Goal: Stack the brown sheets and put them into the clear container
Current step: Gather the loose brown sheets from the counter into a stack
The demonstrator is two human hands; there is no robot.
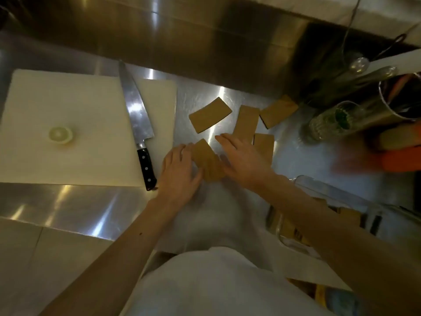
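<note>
Stacking was under way: the left hand [180, 169] gripped a small stack [207, 161] on the tabletop [91, 206], while the right hand [241, 160] lay flat-fingered just beside it. The loose sheets [209, 115] beyond likely needed gathering next; the clear container [330, 188] stood near, to the right.

A commercial kitchen: steel counter [68, 201], board [68, 103] with knife [136, 115] and onion [60, 134] left of the left hand [180, 172], utensil tin [391, 106] beyond the right hand [241, 160]

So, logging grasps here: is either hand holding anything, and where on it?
The left hand holds a sheet by its left edge; the right hand lies open beside it.
</note>
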